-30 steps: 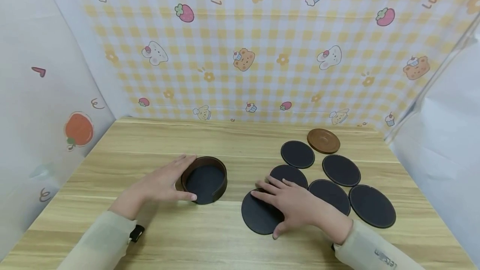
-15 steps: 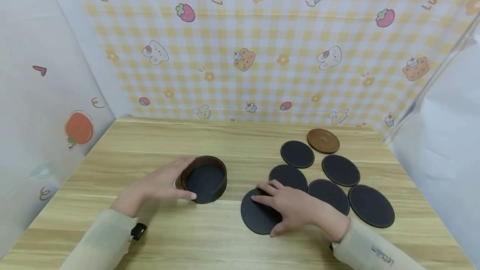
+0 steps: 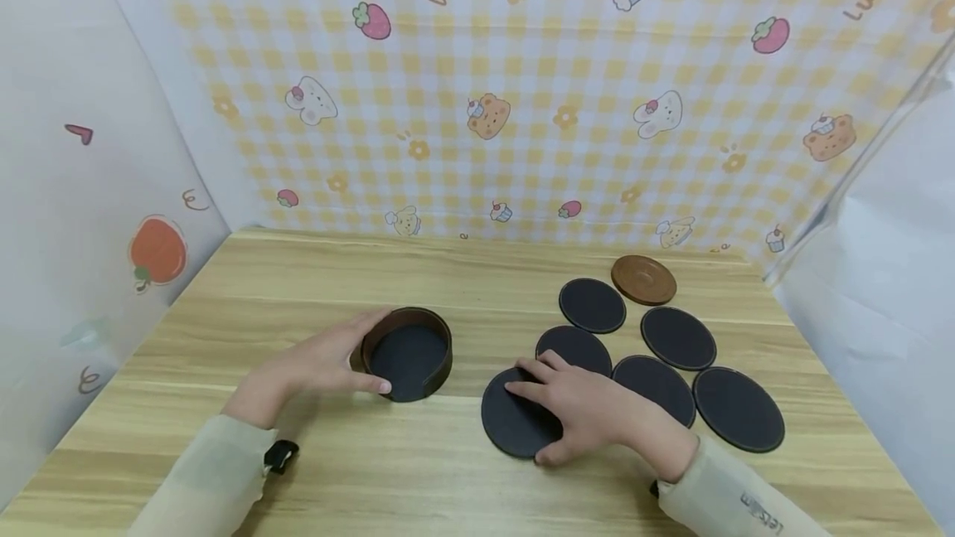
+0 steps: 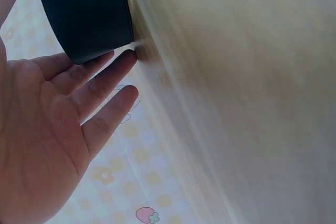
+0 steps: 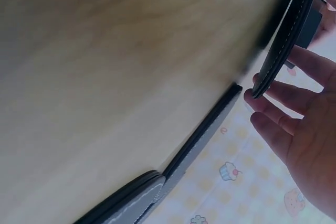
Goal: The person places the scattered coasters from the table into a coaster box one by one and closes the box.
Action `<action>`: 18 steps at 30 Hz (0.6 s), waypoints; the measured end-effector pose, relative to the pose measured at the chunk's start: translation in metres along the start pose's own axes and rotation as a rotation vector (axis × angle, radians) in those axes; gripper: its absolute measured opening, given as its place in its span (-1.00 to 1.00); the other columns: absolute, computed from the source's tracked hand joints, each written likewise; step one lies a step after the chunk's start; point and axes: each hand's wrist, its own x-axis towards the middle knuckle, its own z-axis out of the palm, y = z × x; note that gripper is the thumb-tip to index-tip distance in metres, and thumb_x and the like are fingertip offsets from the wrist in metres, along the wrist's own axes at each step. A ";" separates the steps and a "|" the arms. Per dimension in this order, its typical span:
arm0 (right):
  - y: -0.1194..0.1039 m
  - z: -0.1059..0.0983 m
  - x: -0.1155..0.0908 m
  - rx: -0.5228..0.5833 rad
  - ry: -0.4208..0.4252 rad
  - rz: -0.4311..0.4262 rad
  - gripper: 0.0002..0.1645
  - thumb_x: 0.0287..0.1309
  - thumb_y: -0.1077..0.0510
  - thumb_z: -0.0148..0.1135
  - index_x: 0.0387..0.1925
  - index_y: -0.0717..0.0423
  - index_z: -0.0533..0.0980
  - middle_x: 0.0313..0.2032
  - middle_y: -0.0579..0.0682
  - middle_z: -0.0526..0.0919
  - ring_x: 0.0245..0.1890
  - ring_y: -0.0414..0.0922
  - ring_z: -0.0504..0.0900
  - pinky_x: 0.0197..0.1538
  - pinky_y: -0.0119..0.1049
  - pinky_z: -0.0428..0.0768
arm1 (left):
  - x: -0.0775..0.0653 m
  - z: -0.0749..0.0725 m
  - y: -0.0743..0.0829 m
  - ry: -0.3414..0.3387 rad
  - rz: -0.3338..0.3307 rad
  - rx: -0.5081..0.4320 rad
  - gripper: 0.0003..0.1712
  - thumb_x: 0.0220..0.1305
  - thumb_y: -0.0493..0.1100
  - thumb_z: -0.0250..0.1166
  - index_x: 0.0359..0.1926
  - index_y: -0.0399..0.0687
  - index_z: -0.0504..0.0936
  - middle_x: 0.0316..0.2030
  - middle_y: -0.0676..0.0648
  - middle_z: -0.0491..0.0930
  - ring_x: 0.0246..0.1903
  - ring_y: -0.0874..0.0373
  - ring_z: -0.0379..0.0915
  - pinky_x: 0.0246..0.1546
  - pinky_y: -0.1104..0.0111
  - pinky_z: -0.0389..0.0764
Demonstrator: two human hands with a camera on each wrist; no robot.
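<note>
A round, dark coaster holder (image 3: 442,370) with a brown inner wall and a gap in its front stands left of centre on the table. My left hand (image 3: 317,365) spans its left side, thumb at the front and fingers behind; the left wrist view shows fingertips against the holder's wall (image 4: 86,17). With thumb and fingers at its edges, my right hand (image 3: 585,406) holds a round black coaster (image 3: 511,421). Seen from the right wrist, this stitched-edge coaster (image 5: 286,40) is tilted and slightly above the table.
Several black coasters (image 3: 675,338) lie flat on the wooden table (image 3: 336,479) at the right, one partly behind my right hand. A brown round lid-like disc (image 3: 643,280) lies behind them. A checked cloth (image 3: 448,89) hangs at the back.
My right fingers have closed in on the coaster's edges, and it has risen slightly. The left hand stays at the holder.
</note>
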 end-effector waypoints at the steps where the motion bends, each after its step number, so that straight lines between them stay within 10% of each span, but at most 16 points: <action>1: 0.000 -0.001 0.000 0.002 0.007 0.000 0.00 -0.10 -0.32 0.44 0.38 -0.08 0.39 0.43 0.08 0.30 0.23 -0.04 0.36 0.08 -0.17 0.57 | 0.000 0.000 0.000 0.000 -0.001 -0.002 0.27 0.02 0.27 0.50 0.57 -0.07 0.00 0.52 -0.23 0.10 0.46 -0.25 0.11 0.33 -0.18 0.26; 18: -0.010 -0.022 0.023 0.051 0.132 0.050 -0.01 -0.06 -0.33 0.42 0.39 -0.08 0.38 0.43 0.10 0.30 0.31 0.01 0.32 0.12 -0.14 0.57 | 0.001 0.000 -0.002 0.006 -0.009 -0.026 0.28 0.00 0.26 0.51 0.56 -0.05 0.01 0.51 -0.23 0.12 0.44 -0.25 0.14 0.32 -0.18 0.27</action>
